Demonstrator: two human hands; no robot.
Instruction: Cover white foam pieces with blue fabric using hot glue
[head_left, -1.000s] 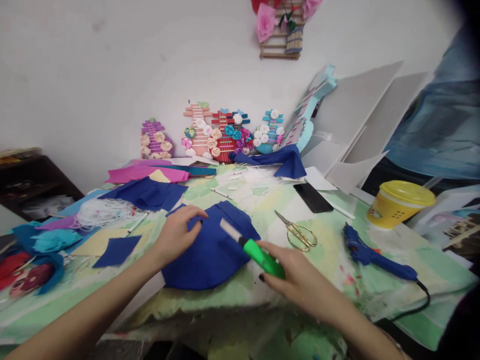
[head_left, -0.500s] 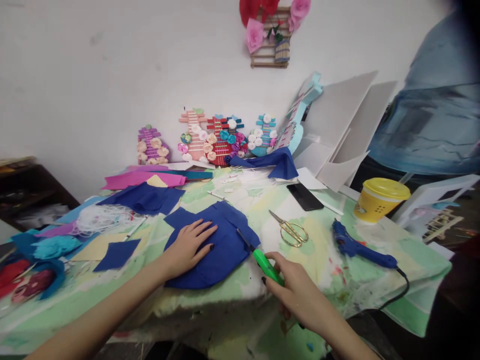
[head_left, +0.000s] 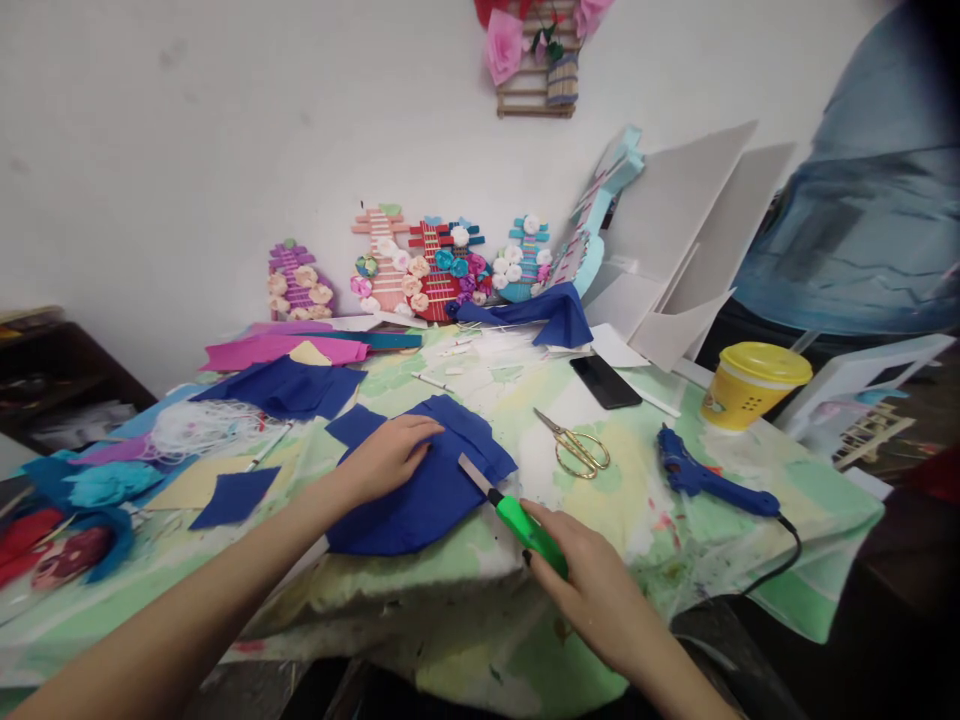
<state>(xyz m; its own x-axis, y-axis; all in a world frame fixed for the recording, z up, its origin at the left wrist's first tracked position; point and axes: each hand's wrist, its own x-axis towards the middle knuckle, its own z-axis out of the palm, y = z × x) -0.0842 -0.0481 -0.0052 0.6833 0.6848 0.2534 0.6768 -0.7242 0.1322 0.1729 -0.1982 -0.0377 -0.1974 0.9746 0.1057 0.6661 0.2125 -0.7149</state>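
Right grip [head_left: 592, 590] holds green cutter [head_left: 525, 525]; paint-stained table [head_left: 675, 520], white wall [head_left: 187, 150].

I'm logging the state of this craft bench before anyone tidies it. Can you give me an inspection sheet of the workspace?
Surface: table under a green and yellow stained cover.
Job's things: blue fabric piece; green utility knife, blade over the fabric.
Clutter: gold scissors, blue glue gun, black phone, yellow tub, fabric scraps.
Hands: left hand pressed flat on the fabric; right hand gripping the knife.
Cables: glue gun cord runs off the front edge.
Surroundings: decorated craft guitars along the white wall, white boards.
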